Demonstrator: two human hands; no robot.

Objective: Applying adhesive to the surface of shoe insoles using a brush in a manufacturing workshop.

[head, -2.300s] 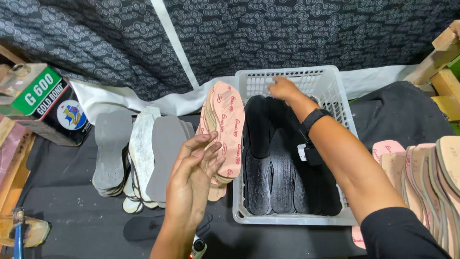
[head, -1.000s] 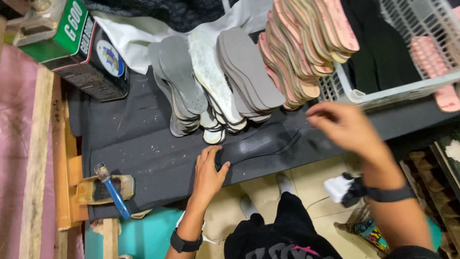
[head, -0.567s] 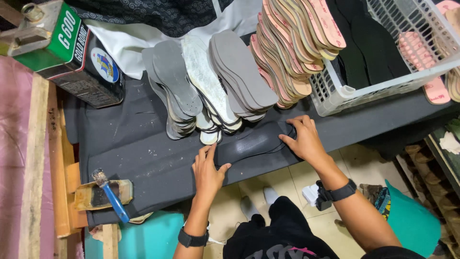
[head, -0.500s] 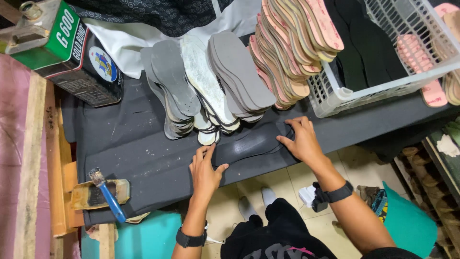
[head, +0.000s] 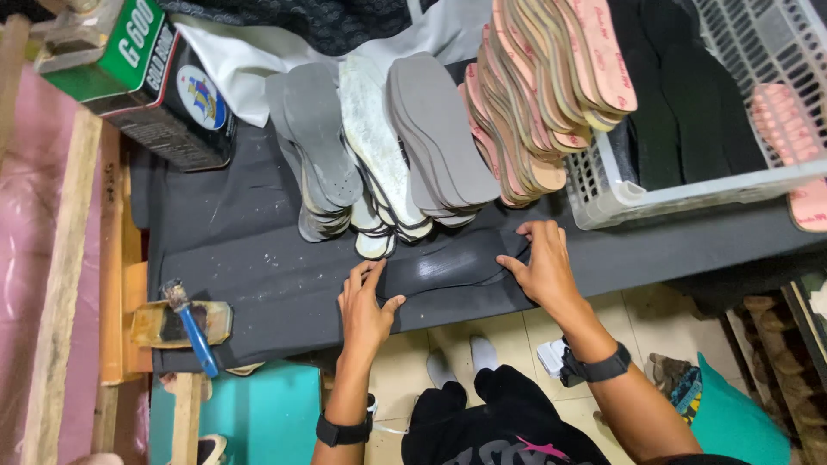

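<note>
A black insole (head: 448, 263) lies flat near the front edge of the dark grey mat (head: 258, 267). My left hand (head: 363, 306) presses on its left end with spread fingers. My right hand (head: 541, 263) rests on its right end, fingers on the sole. Just behind it lean stacks of grey insoles (head: 314, 138), worn white ones (head: 375, 155), more grey ones (head: 439, 133) and pink ones (head: 551, 86).
A white plastic basket (head: 689, 194) with black insoles and a pink one stands at the right. A green glue can (head: 146, 82) sits at the back left. A blue-handled brush (head: 194, 327) lies on a small wooden block. A wooden frame borders the left.
My right hand came down onto the right end of the black insole, then both hands stayed on it. The view drifted slightly.
</note>
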